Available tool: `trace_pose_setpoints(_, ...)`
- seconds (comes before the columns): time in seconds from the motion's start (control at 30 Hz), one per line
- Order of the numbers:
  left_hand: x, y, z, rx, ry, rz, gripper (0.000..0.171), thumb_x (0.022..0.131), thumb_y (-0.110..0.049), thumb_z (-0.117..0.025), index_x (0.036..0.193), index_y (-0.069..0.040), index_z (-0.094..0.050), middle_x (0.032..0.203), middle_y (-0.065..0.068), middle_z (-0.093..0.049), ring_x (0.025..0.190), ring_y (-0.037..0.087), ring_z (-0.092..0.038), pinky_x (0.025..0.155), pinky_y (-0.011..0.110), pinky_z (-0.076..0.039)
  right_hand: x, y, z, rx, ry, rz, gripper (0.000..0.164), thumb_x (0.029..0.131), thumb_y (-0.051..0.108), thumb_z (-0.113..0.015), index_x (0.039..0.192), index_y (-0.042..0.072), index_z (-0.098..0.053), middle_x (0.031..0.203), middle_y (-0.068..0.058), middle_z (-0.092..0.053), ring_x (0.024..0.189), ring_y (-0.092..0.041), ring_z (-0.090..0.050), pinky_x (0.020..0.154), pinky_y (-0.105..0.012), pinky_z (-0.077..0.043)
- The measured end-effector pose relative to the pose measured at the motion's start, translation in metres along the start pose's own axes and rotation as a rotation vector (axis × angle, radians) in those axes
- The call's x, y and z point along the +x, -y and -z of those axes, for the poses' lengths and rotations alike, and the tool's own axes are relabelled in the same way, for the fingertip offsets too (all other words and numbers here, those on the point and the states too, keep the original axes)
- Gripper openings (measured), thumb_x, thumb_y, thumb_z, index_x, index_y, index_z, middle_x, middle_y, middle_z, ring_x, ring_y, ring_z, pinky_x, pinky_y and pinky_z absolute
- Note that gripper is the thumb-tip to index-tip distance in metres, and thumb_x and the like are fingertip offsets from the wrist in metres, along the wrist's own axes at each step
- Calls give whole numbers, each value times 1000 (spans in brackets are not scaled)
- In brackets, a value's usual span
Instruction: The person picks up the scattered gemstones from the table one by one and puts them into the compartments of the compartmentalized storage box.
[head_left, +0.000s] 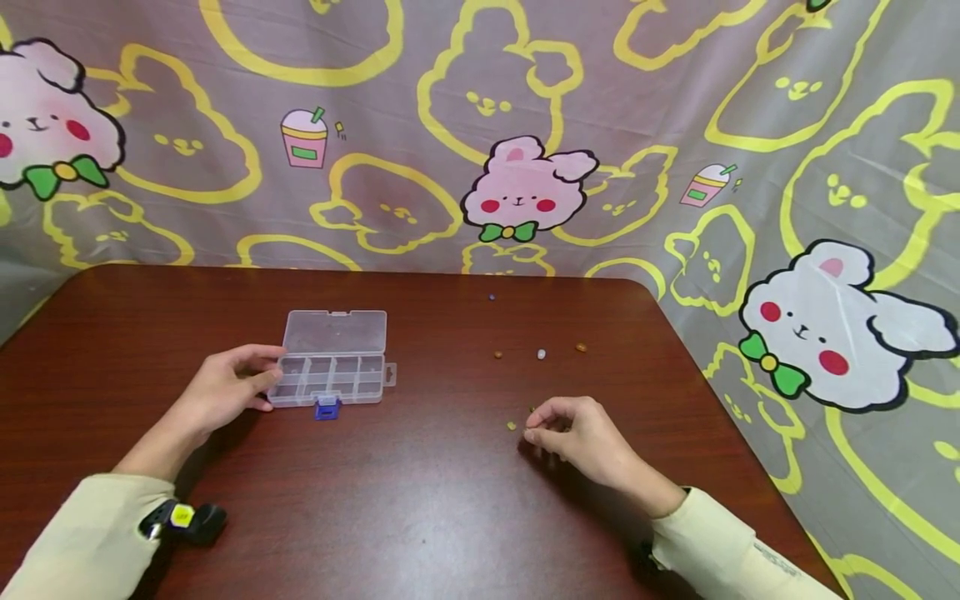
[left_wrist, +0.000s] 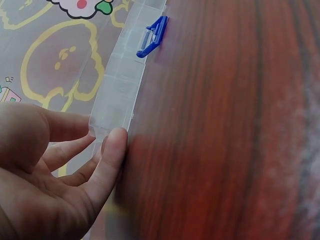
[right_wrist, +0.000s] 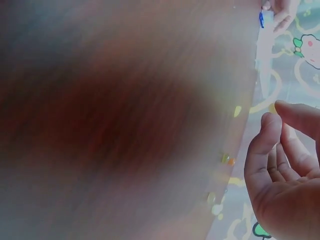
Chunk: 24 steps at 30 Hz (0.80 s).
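Tabletop (head_left: 420, 500) of dark reddish wood grain is bordered behind and on the right by grey cloth (head_left: 390, 117) printed with cartoon animals. A clear box (head_left: 345, 386) is divided into two rows of compartments; its lid (head_left: 336, 332) is swung open and a blue latch (head_left: 327, 410) is seen at the front. Contents cannot be made out. The box's left end is held between thumb and fingers by the left grip (head_left: 232, 379). By the right grip (head_left: 581, 433), thumb and forefinger are brought nearly together; whether a piece is pinched cannot be told. Just beside those fingertips lies a yellow piece (head_left: 512, 426); farther off are scattered a white piece (head_left: 542, 354), an amber piece (head_left: 581, 347), a brown piece (head_left: 498, 355) and a blue piece (head_left: 492, 297).
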<state>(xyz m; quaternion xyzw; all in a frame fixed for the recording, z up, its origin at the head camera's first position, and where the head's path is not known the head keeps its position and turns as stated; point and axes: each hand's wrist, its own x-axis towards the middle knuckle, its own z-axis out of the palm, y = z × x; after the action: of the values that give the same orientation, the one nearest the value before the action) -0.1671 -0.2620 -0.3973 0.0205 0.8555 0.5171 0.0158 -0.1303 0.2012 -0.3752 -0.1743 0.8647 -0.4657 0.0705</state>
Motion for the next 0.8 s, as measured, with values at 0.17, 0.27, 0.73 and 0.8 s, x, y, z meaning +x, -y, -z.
trace_pose_setpoints(0.17,-1,0,0,27,-7,16,40,100,-4,-60,137,10,-51,114,27,-57,79,17,-62,61,32,-60,10,3,-7,46,23,-9,6,87,6,-78,91,4,-74,71,-12,-70,53,-30,-62,44,-28,-49)
trace_pose_setpoints(0.27,-1,-1,0,38,-9,25,41,100,-5,-60,137,9,-51,116,27,-56,81,19,-61,62,32,-60,16,4,-12,57,27,-9,7,88,6,-77,91,2,-73,71,-13,-70,54,-31,-62,43,-29,-50)
trace_pose_setpoints(0.73,-3,-3,-1,30,-9,45,40,101,-6,-58,138,8,-50,117,26,-55,85,22,-60,64,31,-60,45,19,-35,120,46,-40,5,88,7,-77,90,4,-75,75,-17,-70,57,-29,-62,43,-28,-49)
trace_pose_setpoints(0.8,-3,-3,-1,24,-7,49,40,101,-7,-58,138,8,-50,117,26,-55,86,22,-59,64,31,-60,50,22,-37,134,43,-48,5,88,7,-77,91,3,-75,75,-18,-70,56,-27,-61,43,-27,-48)
